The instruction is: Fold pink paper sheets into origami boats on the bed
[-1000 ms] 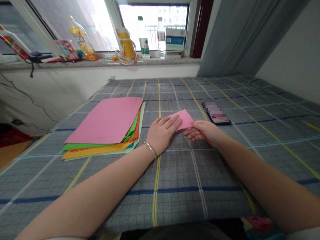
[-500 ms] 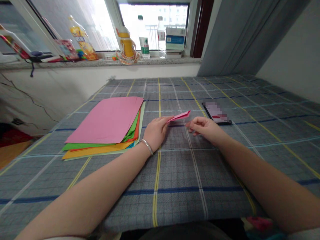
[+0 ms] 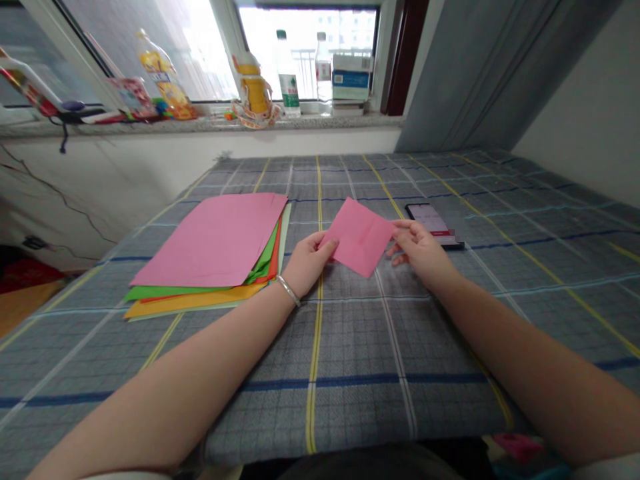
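I have a square of pink paper (image 3: 359, 237) up between my two hands, turned on one corner just above the plaid cloth (image 3: 360, 347), with faint crease lines across it. My left hand (image 3: 310, 263), a silver bangle (image 3: 288, 291) at its wrist, has its fingers (image 3: 327, 245) closed lightly on the paper's left corner. The fingers (image 3: 397, 233) of my right hand (image 3: 423, 252) pinch the right corner, with little gap between them. I'd judge the sheet very light and thin, soft enough to crease under a hard grip, so its corners and edges, between fingertip and thumb, seem the best places to hold. To my left lies a stack of coloured paper (image 3: 215, 240), pink on top, with green, orange and yellow sheets beneath. Just past my right hand sits a smartphone (image 3: 425, 219), its screen blurred.
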A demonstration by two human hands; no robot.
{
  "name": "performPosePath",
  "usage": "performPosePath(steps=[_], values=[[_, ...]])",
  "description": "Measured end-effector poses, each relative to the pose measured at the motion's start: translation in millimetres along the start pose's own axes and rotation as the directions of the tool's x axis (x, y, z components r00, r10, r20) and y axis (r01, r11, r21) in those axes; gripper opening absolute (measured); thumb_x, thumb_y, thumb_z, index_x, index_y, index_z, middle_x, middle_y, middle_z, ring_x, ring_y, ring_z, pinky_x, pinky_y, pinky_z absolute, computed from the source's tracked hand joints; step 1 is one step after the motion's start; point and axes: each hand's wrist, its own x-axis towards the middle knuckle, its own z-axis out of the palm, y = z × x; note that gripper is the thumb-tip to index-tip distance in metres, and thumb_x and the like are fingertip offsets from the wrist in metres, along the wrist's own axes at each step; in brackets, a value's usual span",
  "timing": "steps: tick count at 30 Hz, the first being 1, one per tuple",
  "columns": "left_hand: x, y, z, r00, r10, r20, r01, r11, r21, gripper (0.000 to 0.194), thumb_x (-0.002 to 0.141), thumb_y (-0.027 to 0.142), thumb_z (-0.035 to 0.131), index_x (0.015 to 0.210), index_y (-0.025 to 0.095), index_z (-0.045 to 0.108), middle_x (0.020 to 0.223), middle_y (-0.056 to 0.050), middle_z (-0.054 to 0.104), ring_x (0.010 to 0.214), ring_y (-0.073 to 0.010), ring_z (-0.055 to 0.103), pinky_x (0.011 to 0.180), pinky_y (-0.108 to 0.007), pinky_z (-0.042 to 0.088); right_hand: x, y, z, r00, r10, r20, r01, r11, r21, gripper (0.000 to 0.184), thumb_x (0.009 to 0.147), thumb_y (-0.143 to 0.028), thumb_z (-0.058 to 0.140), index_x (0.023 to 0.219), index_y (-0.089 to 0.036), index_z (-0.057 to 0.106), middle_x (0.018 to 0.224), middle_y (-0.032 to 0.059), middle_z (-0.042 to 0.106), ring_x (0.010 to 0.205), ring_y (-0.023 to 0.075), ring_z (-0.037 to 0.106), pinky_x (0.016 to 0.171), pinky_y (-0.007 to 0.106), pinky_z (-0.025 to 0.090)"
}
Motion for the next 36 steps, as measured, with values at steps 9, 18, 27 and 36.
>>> performPosePath(steps=[9, 18, 27, 36], values=[[-6, 10, 4.2, 0.999, -0.028, 0.028, 0.020, 0.965, 0.263, 0.037, 0.090, 0.030, 0.045, 0.117, 0.013, 0.062, 0.069, -0.001, 0.064, 0.055, -0.0113, 0.054, 0.055, -0.021, 0.043, 2, 6, -7, 0.990, 0.128, 0.062, -0.121, 0.987, -0.104, 0.016, 0.078, -0.027, 0.064, 0.090, -0.019, 0.058, 0.050, -0.0062, 0.052, 0.041, 0.0075, 0.043, 0.038, 0.019, 0.034], [-9, 10, -0.3, 0.993, 0.021, 0.115, -0.106, 0.585, 0.804, 0.036, 0.090, 0.024, 0.041, 0.117, 0.018, 0.065, 0.103, -0.006, 0.072, 0.092, -0.0207, 0.064, 0.081, -0.030, 0.048, 2, 12, -14, 0.985, 0.114, 0.127, -0.018, 0.808, -0.589, 0.014, 0.085, -0.028, 0.054, 0.092, -0.018, 0.061, 0.057, -0.0013, 0.059, 0.052, 0.0123, 0.053, 0.047, 0.023, 0.034], [-15, 19, 6.4, 0.981, 0.041, 0.192, -0.196, 0.236, 0.952, 0.035, 0.093, 0.031, 0.038, 0.115, 0.021, 0.064, 0.090, -0.007, 0.072, 0.086, -0.0237, 0.064, 0.077, -0.035, 0.044, -5, 1, -7, 0.988, 0.058, 0.146, 0.095, 0.520, -0.849, 0.017, 0.084, -0.034, 0.054, 0.084, -0.019, 0.061, 0.068, 0.0011, 0.062, 0.060, 0.0139, 0.052, 0.054, 0.026, 0.033], [-24, 23, 11.7, 0.960, 0.108, 0.257, -0.265, 0.066, 0.962, 0.033, 0.093, 0.037, 0.041, 0.104, 0.020, 0.067, 0.090, -0.009, 0.070, 0.088, -0.0279, 0.061, 0.080, -0.042, 0.040, -5, 5, -5, 0.983, -0.022, 0.183, 0.174, 0.440, -0.881, 0.017, 0.082, -0.035, 0.056, 0.078, -0.019, 0.061, 0.073, 0.0037, 0.063, 0.067, 0.0167, 0.055, 0.058, 0.028, 0.035]])
